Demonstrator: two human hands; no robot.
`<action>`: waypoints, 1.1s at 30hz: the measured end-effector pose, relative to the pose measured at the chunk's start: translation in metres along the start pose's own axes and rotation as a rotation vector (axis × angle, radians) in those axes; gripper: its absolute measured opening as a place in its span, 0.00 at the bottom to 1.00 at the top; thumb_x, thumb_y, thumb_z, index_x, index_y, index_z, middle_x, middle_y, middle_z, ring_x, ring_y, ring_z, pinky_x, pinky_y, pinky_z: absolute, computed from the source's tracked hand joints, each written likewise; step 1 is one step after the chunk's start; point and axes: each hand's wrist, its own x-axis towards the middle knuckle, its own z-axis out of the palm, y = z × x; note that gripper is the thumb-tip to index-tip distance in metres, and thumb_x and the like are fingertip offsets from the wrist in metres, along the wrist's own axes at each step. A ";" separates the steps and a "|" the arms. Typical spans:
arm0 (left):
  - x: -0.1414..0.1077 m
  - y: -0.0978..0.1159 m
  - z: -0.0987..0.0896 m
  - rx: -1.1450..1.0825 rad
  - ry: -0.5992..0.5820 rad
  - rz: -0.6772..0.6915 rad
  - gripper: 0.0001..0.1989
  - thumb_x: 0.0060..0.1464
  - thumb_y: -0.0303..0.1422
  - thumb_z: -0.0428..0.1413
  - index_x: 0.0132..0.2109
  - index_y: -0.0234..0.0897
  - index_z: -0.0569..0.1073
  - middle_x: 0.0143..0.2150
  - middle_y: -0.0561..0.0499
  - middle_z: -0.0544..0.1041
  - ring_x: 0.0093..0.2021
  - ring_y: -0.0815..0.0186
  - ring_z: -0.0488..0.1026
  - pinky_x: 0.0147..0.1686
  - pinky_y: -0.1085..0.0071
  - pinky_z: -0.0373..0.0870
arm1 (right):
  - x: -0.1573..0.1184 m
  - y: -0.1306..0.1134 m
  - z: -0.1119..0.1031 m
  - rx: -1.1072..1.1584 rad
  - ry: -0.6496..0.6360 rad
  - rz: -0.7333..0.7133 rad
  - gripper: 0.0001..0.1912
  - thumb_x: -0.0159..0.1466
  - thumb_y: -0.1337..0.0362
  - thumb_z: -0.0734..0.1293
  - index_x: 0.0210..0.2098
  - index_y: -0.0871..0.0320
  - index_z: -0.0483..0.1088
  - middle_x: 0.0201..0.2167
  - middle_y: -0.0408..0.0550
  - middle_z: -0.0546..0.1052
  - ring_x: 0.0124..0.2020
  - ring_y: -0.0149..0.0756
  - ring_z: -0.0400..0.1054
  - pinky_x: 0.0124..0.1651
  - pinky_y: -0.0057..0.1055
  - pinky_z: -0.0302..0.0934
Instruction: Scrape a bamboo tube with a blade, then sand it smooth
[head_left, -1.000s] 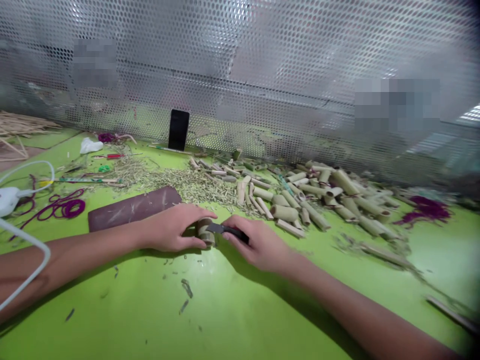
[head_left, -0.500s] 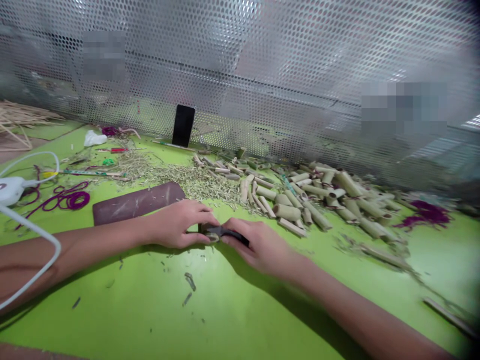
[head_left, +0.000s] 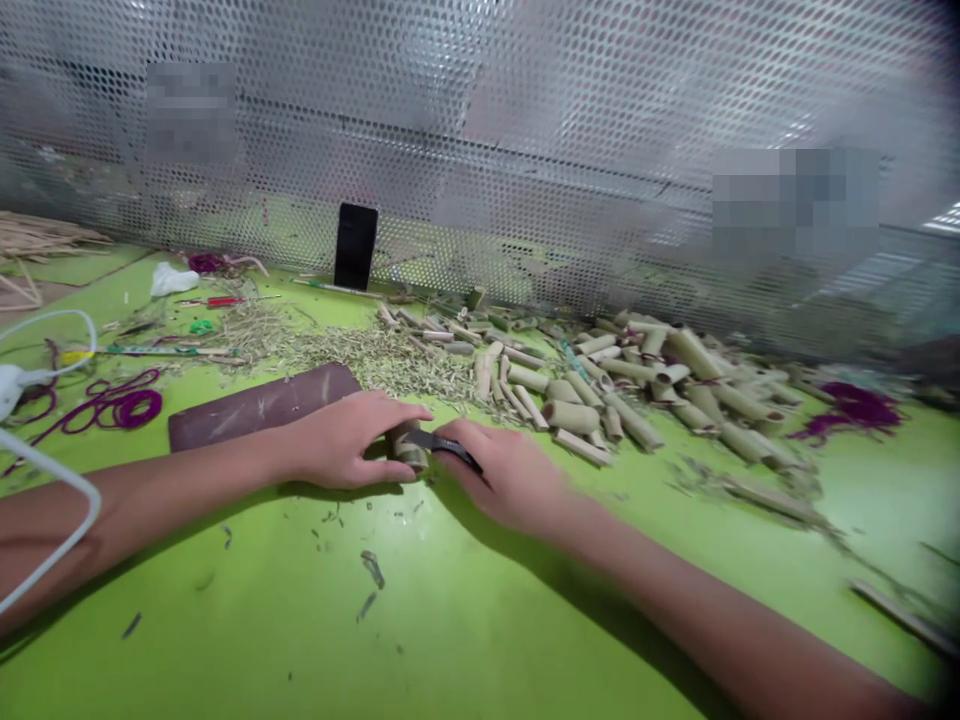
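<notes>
A left hand curls its fingers around a short bamboo section, steadying it on the green counter near a heap of cut tubes. The right hand pinches a black-handled knife against the bamboo.

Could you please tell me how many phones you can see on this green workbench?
1: a black phone standing upright in front of the perforated metal screen, beyond the bamboo pieces.

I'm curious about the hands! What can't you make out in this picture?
All from the head camera:
The handle of the knife: hidden by the right hand.
The far side of the bamboo piece: hidden by the left hand.
What lies behind the perforated metal screen: blurred by its holes and pixelated patches.
The upper arms: cut off by the picture's edges.
</notes>
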 end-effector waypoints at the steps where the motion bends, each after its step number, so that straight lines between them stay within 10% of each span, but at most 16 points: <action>1: 0.000 0.000 0.000 -0.004 0.006 0.007 0.30 0.67 0.51 0.58 0.67 0.39 0.68 0.59 0.39 0.80 0.56 0.47 0.77 0.56 0.51 0.71 | 0.001 -0.002 0.001 -0.007 0.002 -0.004 0.12 0.77 0.60 0.58 0.49 0.56 0.72 0.37 0.51 0.82 0.31 0.40 0.74 0.31 0.33 0.58; 33: 0.000 0.001 -0.002 -0.012 -0.022 0.146 0.21 0.69 0.41 0.61 0.63 0.39 0.74 0.63 0.38 0.77 0.59 0.48 0.76 0.59 0.52 0.70 | -0.003 0.007 -0.010 0.197 -0.105 -0.081 0.07 0.74 0.61 0.62 0.42 0.54 0.70 0.34 0.47 0.79 0.31 0.37 0.71 0.35 0.32 0.59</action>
